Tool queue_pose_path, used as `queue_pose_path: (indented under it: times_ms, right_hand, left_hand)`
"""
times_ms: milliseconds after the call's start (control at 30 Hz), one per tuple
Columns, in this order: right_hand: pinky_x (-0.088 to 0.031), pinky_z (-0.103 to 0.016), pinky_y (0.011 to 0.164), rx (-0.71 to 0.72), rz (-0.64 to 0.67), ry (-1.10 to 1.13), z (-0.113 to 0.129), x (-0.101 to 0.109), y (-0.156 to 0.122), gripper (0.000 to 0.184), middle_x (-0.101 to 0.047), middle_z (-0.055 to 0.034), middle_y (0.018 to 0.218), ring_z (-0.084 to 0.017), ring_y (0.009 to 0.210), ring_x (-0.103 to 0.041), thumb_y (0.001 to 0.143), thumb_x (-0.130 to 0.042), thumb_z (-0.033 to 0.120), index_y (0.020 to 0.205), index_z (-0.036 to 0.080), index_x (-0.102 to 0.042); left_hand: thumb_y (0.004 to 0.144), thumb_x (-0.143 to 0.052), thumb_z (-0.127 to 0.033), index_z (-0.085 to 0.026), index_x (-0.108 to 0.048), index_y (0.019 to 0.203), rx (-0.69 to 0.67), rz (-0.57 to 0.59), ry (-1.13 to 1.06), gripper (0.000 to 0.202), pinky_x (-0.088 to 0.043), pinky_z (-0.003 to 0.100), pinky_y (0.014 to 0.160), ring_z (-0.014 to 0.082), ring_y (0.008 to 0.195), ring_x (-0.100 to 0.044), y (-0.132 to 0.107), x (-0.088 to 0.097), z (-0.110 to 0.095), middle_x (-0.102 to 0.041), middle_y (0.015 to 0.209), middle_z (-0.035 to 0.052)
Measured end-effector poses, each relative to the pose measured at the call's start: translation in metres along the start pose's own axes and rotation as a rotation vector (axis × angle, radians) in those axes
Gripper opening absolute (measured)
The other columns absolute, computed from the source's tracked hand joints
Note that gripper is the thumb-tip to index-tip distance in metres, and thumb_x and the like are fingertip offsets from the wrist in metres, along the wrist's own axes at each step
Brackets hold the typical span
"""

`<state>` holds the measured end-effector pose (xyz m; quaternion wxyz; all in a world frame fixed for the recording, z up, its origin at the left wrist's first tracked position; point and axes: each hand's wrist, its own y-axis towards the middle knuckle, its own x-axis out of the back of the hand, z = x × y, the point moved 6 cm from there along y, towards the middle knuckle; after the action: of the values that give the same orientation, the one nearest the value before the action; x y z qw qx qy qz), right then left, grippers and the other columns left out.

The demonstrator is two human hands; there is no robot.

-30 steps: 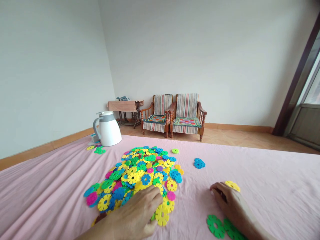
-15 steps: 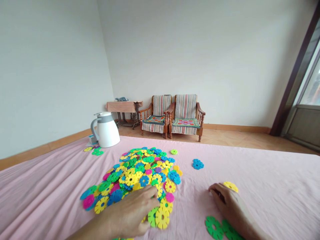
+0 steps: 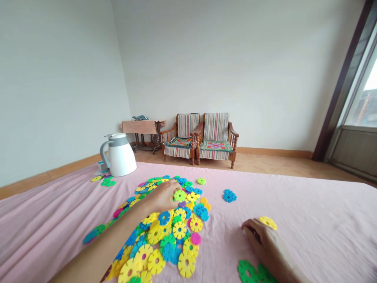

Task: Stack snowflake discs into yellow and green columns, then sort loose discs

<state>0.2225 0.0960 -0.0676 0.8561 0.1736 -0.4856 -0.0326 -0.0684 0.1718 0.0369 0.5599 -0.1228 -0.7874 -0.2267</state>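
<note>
My left hand reaches over the far part of a heap of colourful slotted plastic discs. Its fingers are closed on a light green slotted disc, held by the edge above the heap. My right hand rests on the pink cloth, fingers curled toward the thumb; whatever may be inside is hidden. Beside its knuckles lies a yellow disc. Two green discs lie near that wrist, one partly covered by it.
A white jug with a grey handle stands at the back left, with a few discs before it. Two stacked-looking blue discs lie right of the heap. Beyond the cloth-covered surface stand two wooden armchairs and a small table.
My left hand has moved forward over the heap, and the light green disc from the heap's near edge is now in its fingers. My right hand stays in place. The view has shifted slightly.
</note>
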Motion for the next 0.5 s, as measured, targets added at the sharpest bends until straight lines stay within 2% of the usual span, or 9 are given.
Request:
queue_pose_path:
  times_ms: [100,200,267,400,500]
  right_hand:
    - [-0.041,-0.03,0.07,-0.007,-0.02,0.003,0.003,0.001,0.0,0.031,-0.064,-0.0044,0.077,-0.018,0.073,-0.059,0.088,-0.033,0.031,0.076,0.021,-0.06]
    - [-0.041,-0.029,0.068,-0.013,-0.033,0.0,0.002,0.0,0.0,0.03,-0.064,-0.004,0.076,-0.017,0.072,-0.058,0.089,-0.033,0.031,0.078,0.021,-0.06]
    - [-0.04,-0.028,0.067,-0.008,-0.019,0.001,0.001,-0.002,0.001,0.03,-0.064,-0.0038,0.076,-0.017,0.071,-0.058,0.088,-0.034,0.031,0.078,0.022,-0.061]
    - [-0.04,-0.027,0.066,-0.01,0.001,0.008,-0.001,-0.004,0.003,0.029,-0.064,-0.0034,0.076,-0.017,0.071,-0.058,0.087,-0.035,0.031,0.078,0.022,-0.061]
    - [-0.04,-0.027,0.065,-0.034,-0.019,0.016,-0.002,-0.005,0.003,0.029,-0.062,-0.0028,0.074,-0.016,0.07,-0.058,0.087,-0.036,0.032,0.076,0.022,-0.06]
  left_hand:
    - [0.062,-0.065,-0.022,-0.015,-0.064,0.093,0.085,-0.035,-0.057,0.032,-0.045,0.023,0.066,0.0164,0.073,-0.059,0.045,-0.014,0.019,-0.063,0.083,0.0019]
    - [0.069,-0.066,-0.027,-0.013,-0.064,0.096,0.142,-0.066,-0.101,0.031,-0.047,0.022,0.068,0.0165,0.078,-0.06,0.085,-0.033,0.029,-0.065,0.09,0.0027]
    - [0.073,-0.066,-0.029,-0.012,-0.063,0.098,0.18,-0.072,-0.104,0.03,-0.048,0.027,0.072,0.0181,0.083,-0.06,0.107,-0.048,0.031,-0.064,0.095,0.0041]
    - [0.089,-0.053,-0.031,-0.014,-0.055,0.109,0.236,-0.025,-0.073,0.026,-0.05,0.039,0.08,0.0195,0.093,-0.058,0.136,-0.078,0.029,-0.057,0.109,0.0071]
    - [0.089,-0.052,-0.031,-0.015,-0.053,0.113,0.268,0.021,-0.051,0.028,-0.05,0.04,0.081,0.0205,0.096,-0.057,0.148,-0.097,0.029,-0.056,0.113,0.0076]
